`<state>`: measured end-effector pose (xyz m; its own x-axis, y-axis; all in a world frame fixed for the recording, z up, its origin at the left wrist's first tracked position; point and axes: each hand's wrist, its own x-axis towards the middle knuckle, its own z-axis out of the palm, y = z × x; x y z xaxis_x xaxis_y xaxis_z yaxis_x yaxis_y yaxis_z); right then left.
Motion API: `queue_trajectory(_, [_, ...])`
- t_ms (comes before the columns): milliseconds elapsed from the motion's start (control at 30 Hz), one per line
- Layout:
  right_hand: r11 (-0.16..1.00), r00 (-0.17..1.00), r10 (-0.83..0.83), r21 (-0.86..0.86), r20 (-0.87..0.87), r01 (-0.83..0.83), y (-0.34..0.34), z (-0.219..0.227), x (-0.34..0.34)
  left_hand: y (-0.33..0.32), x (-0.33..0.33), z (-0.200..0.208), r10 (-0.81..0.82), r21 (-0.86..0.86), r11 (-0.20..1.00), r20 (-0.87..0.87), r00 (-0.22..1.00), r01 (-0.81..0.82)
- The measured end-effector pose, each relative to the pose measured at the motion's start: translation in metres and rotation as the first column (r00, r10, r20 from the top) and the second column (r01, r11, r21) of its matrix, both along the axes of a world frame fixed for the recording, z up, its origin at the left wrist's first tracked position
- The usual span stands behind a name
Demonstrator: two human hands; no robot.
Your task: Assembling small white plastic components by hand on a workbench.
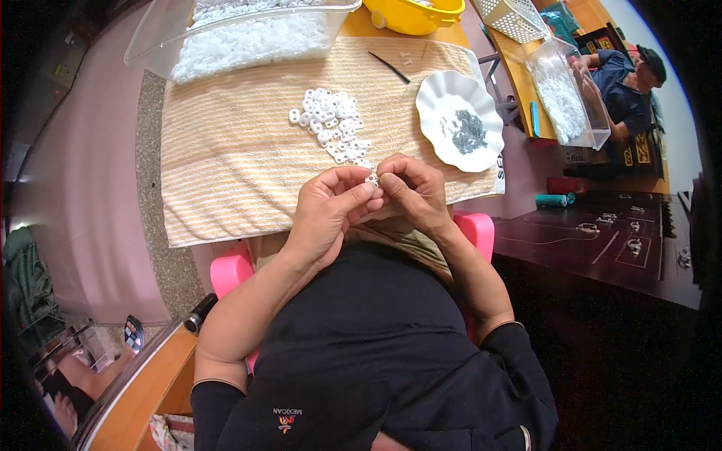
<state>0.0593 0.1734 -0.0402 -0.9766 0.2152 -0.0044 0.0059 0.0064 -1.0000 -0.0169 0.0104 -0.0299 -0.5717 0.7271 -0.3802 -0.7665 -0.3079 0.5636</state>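
Close in front of my body, both hands meet at the near edge of a striped towel (226, 158). In my left hand (328, 213), the thumb and fingers pinch a small white plastic piece with holes (371, 180). My right hand (416, 189) is closed in a pinch against the same spot; whatever lies between its fingertips is too small to make out. Just beyond my fingers spreads a loose pile of similar white pieces (329, 114). To the right, a white scalloped plate (445, 89) carries a heap of small dark grey parts (471, 132) and a few tiny white ones.
A clear bin (342, 7) full of white pieces stands at the far left, beside a yellow basin (410, 19). A thin black tool (389, 68) lies on the towel. At right, another person (628, 83) sits by a second clear bin (596, 128). Pink chair arms (474, 229) flank me.
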Motion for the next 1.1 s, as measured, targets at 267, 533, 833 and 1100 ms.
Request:
queue_trajectory(267, [0.999,1.0,0.014,0.046,-0.004,-0.014,0.0008,-0.0003,-0.0002,0.0003,0.0005,-0.0017,-0.003,-0.002,1.0,-0.005,1.0,0.003])
queue_trajectory(533, [0.993,0.999,-0.015,0.117,-0.031,0.019,-0.0011,-0.0025,-0.001,0.0005,0.0019,-0.0035,-0.001,-0.018,1.0,-0.016,1.0,0.001])
queue_trajectory(833, [0.986,0.999,-0.025,0.164,-0.023,0.028,-0.004,0.003,-0.0012,0.0014,0.0038,-0.0024,0.022,-0.03,0.999,-0.025,0.999,-0.023])
queue_trajectory(1100, [0.976,1.0,0.002,0.219,-0.018,0.002,-0.0022,0.0016,-0.0012,0.0013,0.0063,-0.004,0.038,-0.057,0.998,-0.053,0.998,-0.041])
